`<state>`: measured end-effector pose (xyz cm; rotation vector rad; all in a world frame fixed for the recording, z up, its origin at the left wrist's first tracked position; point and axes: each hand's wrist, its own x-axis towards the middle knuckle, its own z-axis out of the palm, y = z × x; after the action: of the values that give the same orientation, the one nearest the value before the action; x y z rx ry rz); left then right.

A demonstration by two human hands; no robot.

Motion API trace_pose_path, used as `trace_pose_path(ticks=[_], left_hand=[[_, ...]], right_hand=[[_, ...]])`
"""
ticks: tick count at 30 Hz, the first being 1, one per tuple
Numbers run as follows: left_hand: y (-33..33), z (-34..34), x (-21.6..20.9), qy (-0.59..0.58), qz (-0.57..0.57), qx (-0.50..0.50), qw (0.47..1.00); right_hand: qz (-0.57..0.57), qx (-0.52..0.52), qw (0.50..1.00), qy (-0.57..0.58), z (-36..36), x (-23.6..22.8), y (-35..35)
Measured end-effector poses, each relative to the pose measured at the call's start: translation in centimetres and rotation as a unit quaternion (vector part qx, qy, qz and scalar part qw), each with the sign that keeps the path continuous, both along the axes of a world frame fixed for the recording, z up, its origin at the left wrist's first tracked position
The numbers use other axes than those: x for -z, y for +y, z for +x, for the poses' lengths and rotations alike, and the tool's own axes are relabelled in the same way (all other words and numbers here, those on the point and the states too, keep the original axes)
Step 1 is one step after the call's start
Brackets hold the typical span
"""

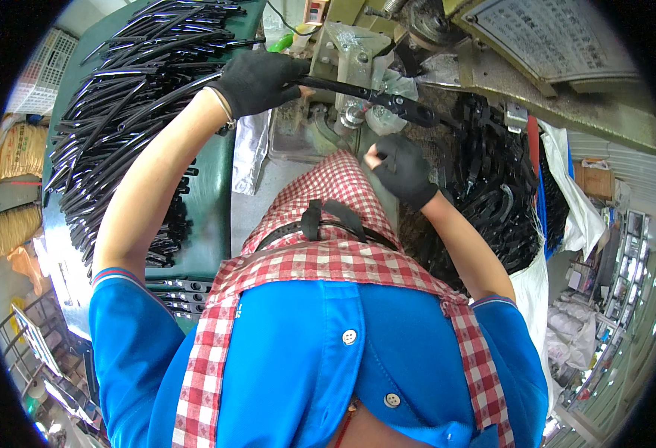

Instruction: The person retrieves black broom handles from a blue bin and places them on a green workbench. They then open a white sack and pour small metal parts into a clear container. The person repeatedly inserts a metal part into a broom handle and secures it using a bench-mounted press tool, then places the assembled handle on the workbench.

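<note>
My left hand [257, 81], in a black glove with bare fingertips, is closed round a long black tubular part. The part [335, 86] runs to the right across the machine, and its wider end with holes reaches past the metal fixture [350, 48]. Below that end is my right hand [403, 170], gloved the same way and apart from the part. Its fingers are curled in, with the thumb side toward the machine; whatever they may hold is hidden. A clear plastic piece [382, 118] sits by the round metal post [353, 113] under the part.
A green-topped table [212, 239] on the left bears a big heap of black tubular parts [130, 127]. At the right lies a pile of black parts [492, 194] beside a white sack [559, 179]. The heavy machine body [559, 97] overhangs the far right.
</note>
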<state>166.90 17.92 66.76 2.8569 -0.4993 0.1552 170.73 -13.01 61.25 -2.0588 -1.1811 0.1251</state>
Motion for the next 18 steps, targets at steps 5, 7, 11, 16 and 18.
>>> trace_pose_path(ticks=[5, 7, 11, 16, 18], left_hand=[[0.1, -0.5, -0.4, -0.001, -0.014, -0.008, 1.0], [0.0, -0.1, -0.4, 0.009, -0.018, -0.005, 1.0], [-1.2, 0.0, -0.5, -0.012, 0.0, -0.004, 1.0], [-3.6, 0.9, -0.9, -0.047, -0.006, 0.015, 0.999], [-3.8, 0.7, -1.0, -0.069, -0.042, 0.006, 0.997]], right_hand=[[-0.051, 0.137, 0.986, 0.077, 5.6, 6.3, -0.9], [-0.065, 0.153, 0.985, 0.056, 7.6, 8.0, -1.0], [-0.158, 0.205, 0.962, 0.09, 8.4, 6.6, 1.1], [-0.321, 0.286, 0.902, 0.029, 11.1, 9.6, 1.4], [-0.315, 0.243, 0.917, 0.034, 11.8, 9.5, 1.8]])
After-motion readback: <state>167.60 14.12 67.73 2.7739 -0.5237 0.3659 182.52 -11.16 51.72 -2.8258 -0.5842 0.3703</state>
